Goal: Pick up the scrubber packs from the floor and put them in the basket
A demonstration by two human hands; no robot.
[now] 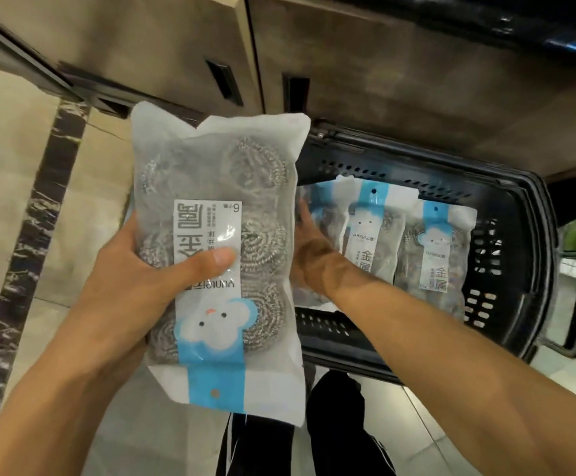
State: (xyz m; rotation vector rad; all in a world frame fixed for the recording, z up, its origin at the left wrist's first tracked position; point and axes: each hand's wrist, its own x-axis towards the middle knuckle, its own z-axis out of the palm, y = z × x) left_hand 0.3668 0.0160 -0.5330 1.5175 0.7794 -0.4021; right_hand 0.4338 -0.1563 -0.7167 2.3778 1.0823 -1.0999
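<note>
- Left hand [132,280] is grasping a translucent white plastic pack of steel-wool scrubbers with a blue strip and cloud-face label [217,255]; thumb is lying across the printed label, fingers are wrapping round the pack's 9 o'clock edge.
- This held pack is hanging upside down to the camera, its punched hang-hole end pointing to 6 o'clock, and it is sitting off the floor, just beside the basket's 9 o'clock rim.
- Right hand [314,249] is reaching into the black perforated plastic shopping basket [506,269], which is standing on the floor at 3 o'clock of the held pack.
- Right grip: fingers are partly hidden behind the held pack; they are touching the packs in the basket, but whether they are clenching one I cannot tell.
- Two matching scrubber packs [403,245] are lying flat side by side inside the basket, hang-hole ends to 12 o'clock; a further pack is showing partly under the right hand.
- Beige tiled floor [11,201] with a dark marble strip is running at 9 o'clock.
</note>
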